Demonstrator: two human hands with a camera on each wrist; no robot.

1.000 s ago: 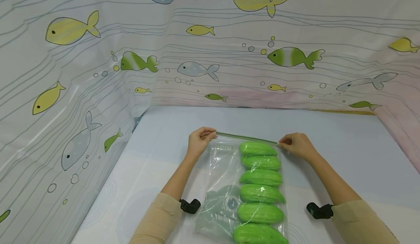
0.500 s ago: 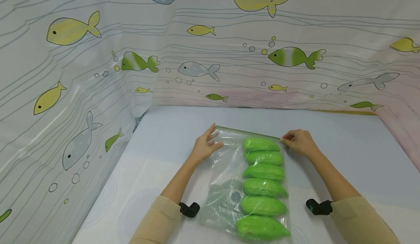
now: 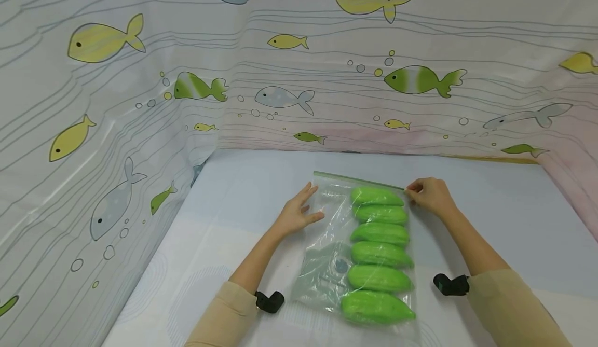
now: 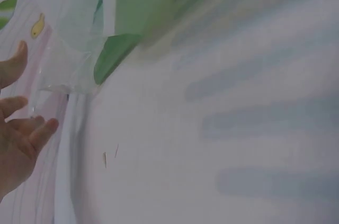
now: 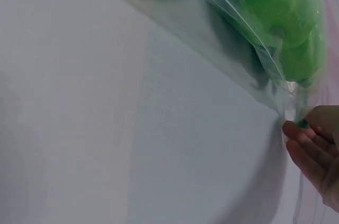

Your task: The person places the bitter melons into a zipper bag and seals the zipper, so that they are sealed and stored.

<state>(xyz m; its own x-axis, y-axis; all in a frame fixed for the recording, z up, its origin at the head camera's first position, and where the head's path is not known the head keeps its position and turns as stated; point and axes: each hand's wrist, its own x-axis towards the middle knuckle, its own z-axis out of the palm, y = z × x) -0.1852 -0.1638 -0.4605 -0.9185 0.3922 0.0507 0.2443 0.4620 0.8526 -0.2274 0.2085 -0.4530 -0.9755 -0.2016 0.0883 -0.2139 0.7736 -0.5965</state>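
A clear zip bag (image 3: 327, 233) with a green strip along its top edge lies on the table, several light green, gourd-like vegetables (image 3: 379, 253) stacked in a column along its right side. At the bag's upper right corner my right hand (image 3: 432, 196) pinches the end of the strip between thumb and fingers; the right wrist view shows those fingers (image 5: 304, 144) on the corner. My left hand (image 3: 296, 213) is by the bag's upper left edge, its fingers spread and holding nothing. In the left wrist view the fingers (image 4: 39, 134) appear apart from the plastic.
A pale blue and white cloth covers the table (image 3: 224, 196). Behind it and on the left hangs a curtain (image 3: 289, 67) printed with fish. Small black devices (image 3: 270, 302) are fixed at both wrists.
My left hand has let go of the strip's left end and spread its fingers. The bag has slid away from me and slightly right, with my right hand still pinching its corner.
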